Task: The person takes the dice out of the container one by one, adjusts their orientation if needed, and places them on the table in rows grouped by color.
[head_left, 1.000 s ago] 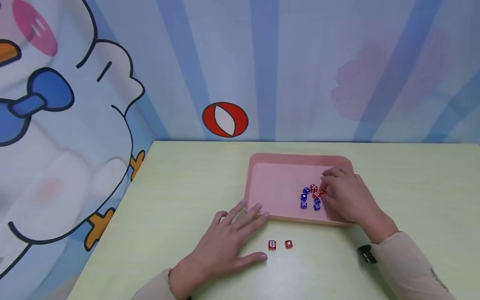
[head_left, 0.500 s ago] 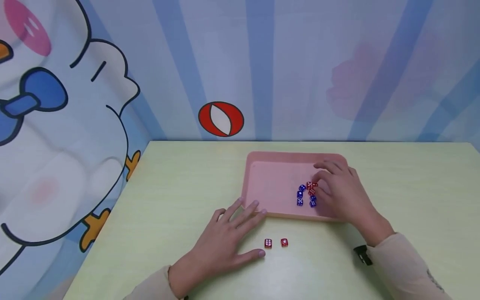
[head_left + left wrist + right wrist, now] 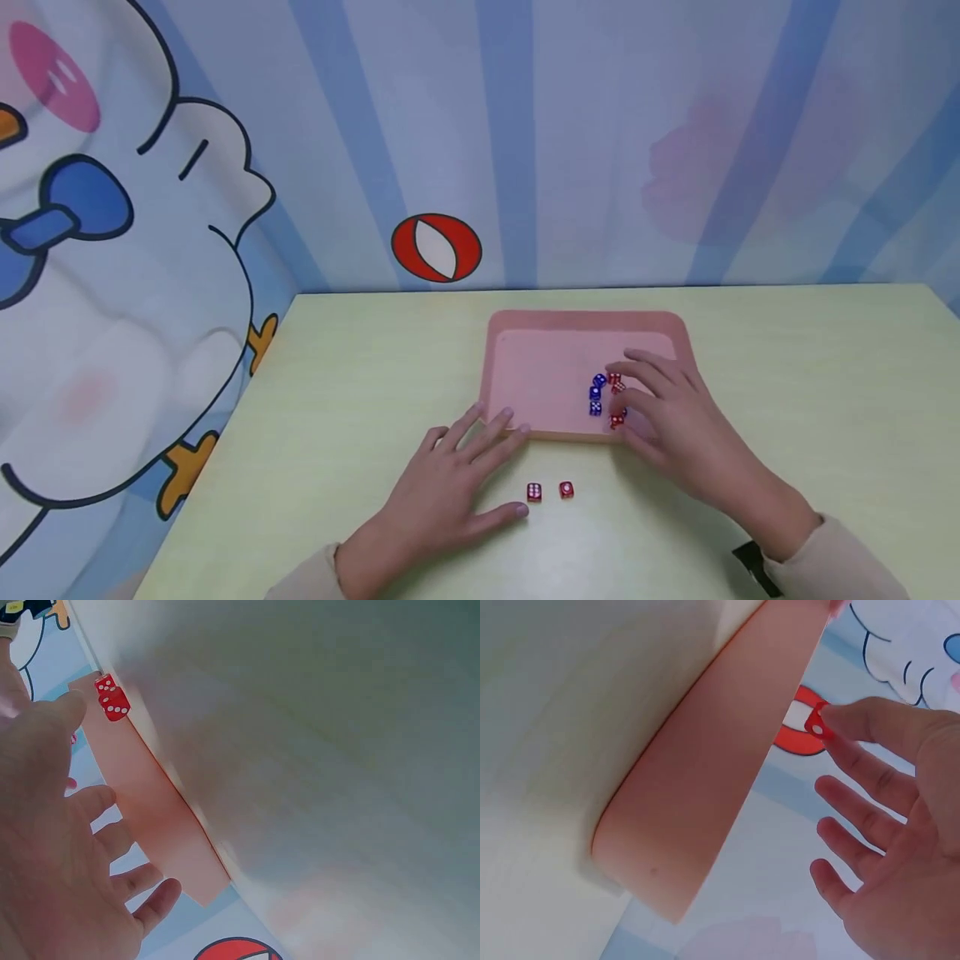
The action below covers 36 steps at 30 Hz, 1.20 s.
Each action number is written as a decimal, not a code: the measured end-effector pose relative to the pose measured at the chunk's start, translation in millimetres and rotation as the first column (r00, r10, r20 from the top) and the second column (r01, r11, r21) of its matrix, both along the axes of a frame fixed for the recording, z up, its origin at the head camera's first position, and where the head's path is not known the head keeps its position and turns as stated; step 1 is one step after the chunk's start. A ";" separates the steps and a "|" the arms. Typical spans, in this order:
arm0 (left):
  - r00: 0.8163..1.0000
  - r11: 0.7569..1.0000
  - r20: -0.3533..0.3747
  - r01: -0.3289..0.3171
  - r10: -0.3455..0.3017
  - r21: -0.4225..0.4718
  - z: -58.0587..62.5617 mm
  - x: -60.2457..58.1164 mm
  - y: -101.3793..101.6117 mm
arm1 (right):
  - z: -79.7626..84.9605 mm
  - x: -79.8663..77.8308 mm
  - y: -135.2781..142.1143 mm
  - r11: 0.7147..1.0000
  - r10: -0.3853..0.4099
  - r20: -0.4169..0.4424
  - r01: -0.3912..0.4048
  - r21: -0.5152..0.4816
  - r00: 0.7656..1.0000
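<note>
My right hand (image 3: 682, 425) pinches a red die (image 3: 817, 722) between thumb and index finger, the other fingers spread. In the head view it is over the front right part of the pink tray (image 3: 536, 367). Red dice (image 3: 615, 380) lie in the tray beyond its fingertips, and several blue dice (image 3: 595, 393) form a short column just left of them. Other dice are partly hidden behind the fingers. My left hand (image 3: 446, 492) lies with fingers spread, fingertips at the tray's front left corner. Near its thumb two red dice, one (image 3: 534, 492) left of the other (image 3: 566, 490), sit on the table.
The pale yellow-green table (image 3: 375, 358) extends on both sides of the tray. Behind it stands a blue striped backdrop (image 3: 570, 150) with a printed red-and-white ball (image 3: 437, 247). A printed white cartoon bird (image 3: 135, 333) covers the left side.
My right hand has moved from the red dice toward the tray's front edge, with a red die now showing in its pinch. The left hand keeps its place by the tray corner.
</note>
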<state>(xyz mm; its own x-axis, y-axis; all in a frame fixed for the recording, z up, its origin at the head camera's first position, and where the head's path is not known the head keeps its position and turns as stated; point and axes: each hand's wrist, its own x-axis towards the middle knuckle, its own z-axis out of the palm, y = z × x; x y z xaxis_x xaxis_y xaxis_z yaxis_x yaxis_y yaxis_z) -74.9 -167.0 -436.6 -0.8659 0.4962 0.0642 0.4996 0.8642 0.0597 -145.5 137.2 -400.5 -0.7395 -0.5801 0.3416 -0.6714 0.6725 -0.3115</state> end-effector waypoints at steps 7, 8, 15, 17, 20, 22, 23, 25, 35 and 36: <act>1.000 1.000 -0.010 -0.012 0.012 -0.017 1.2 -2.4 -2.5 | -6.6 11.4 -6.5 0.998 0.057 0.041 -0.057 0.016 0.998; 1.000 1.000 -0.005 -0.014 0.014 -0.018 1.2 -2.6 -2.6 | -7.9 12.7 -7.2 0.998 0.059 0.053 -0.060 0.017 0.997; 0.999 0.999 0.024 -0.027 0.028 -0.017 3.5 -1.5 -3.0 | -19.0 16.7 -13.4 0.993 0.100 0.019 -0.101 0.061 0.995; 0.999 0.999 0.020 -0.026 0.027 -0.019 4.0 -1.3 -2.9 | -21.4 18.2 -15.2 0.991 0.111 0.012 -0.112 0.070 0.994; 1.000 1.000 0.012 -0.019 0.019 -0.003 4.5 -1.8 -2.3 | -24.2 19.7 -17.2 0.989 0.115 0.023 -0.117 0.095 0.993; 1.000 1.000 0.004 -0.013 0.013 0.009 4.7 -2.1 -1.4 | -26.0 19.8 -18.2 0.987 0.112 0.042 -0.116 0.113 0.993; 1.000 1.000 0.003 -0.012 0.012 0.014 4.7 -2.2 -1.0 | -26.9 19.7 -18.5 0.986 0.112 0.051 -0.117 0.120 0.992; 1.000 1.000 0.003 -0.011 0.011 0.017 4.9 -2.3 0.0 | -28.2 19.7 -19.1 0.985 0.110 0.068 -0.118 0.127 0.992; 1.000 1.000 -0.022 -0.017 0.016 -0.013 3.2 -1.7 1.4 | -30.6 18.7 -19.9 0.983 0.116 0.057 -0.123 0.135 0.992; 1.000 1.000 -0.025 -0.018 0.017 -0.014 3.0 -1.7 1.3 | -30.6 18.2 -20.1 0.983 0.117 0.057 -0.124 0.135 0.992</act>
